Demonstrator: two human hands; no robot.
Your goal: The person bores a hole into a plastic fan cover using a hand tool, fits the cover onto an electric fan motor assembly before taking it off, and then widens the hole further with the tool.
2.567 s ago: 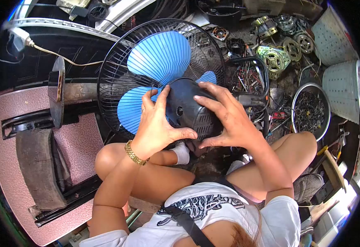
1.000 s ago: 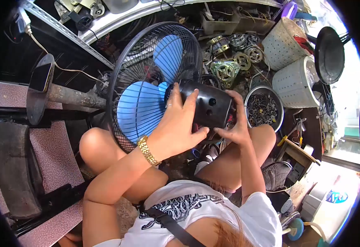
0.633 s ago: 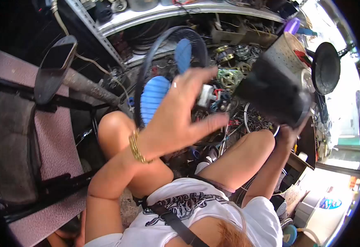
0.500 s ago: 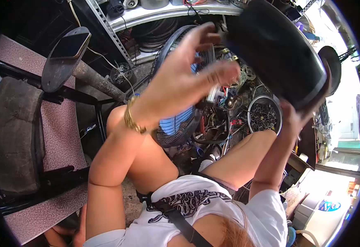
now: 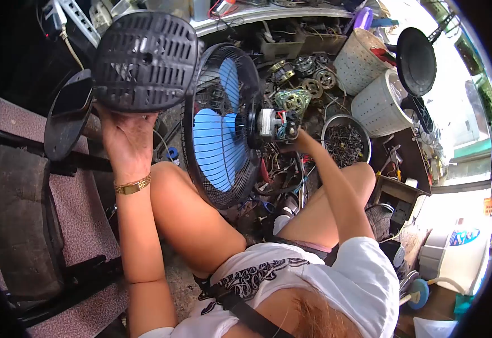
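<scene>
My left hand [image 5: 126, 141] grips a black slotted motor cover [image 5: 147, 65] from below, holding it up at the upper left. Its round vented end faces me. Between my knees stands a fan with a black wire cage [image 5: 192, 141] and blue blades [image 5: 212, 149]. On the cage's right side, the fan motor [image 5: 274, 124] is exposed, with a pale label and coloured wires. My right hand [image 5: 303, 141] is at the underside of the motor, touching it or very close. The motor hides most of its fingers.
Several bare motor parts [image 5: 292, 100] lie beyond the fan. A metal bowl of screws [image 5: 344, 143] sits right of the motor. White perforated baskets [image 5: 378, 107] stand behind it. At left are a phone [image 5: 72, 97] on a metal plate and a chair with a dark pad [image 5: 18, 203].
The black cover has passed from my right hand at upper right to my left hand at upper left. My right hand has come down to the fan motor.
</scene>
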